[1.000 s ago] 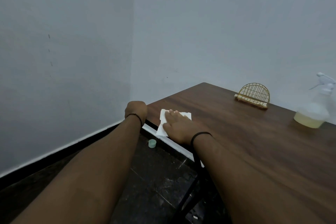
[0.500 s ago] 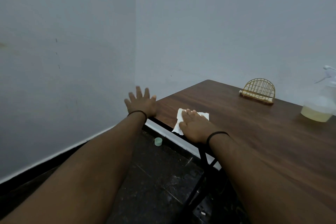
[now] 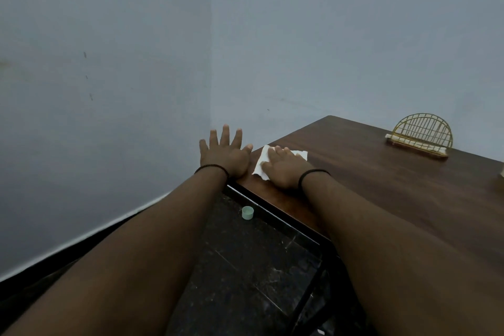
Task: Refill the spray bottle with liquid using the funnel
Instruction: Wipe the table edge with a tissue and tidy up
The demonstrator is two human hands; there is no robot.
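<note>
From the head view, the right hand (image 3: 283,169) lies flat, palm down, on a white tissue (image 3: 261,162) near the left corner of the brown worktop (image 3: 381,199); the fingers are stretched out and close together, pressing rather than gripping, and they cover most of the tissue, so its full shape is hidden. The left hand (image 3: 223,155) has its fingers spread wide, holding nothing, with the heel of the palm at the worktop's edge just beside the tissue. Both wrists carry a dark band. On the dark floor (image 3: 245,267) below the edge lies a small pale green cap (image 3: 247,212). A gold wire rack (image 3: 421,135) stands at the far side against the wall. At the right frame edge only a sliver of a pale object (image 3: 501,179) shows; it cannot be made out as the spray bottle. No funnel shows.
</note>
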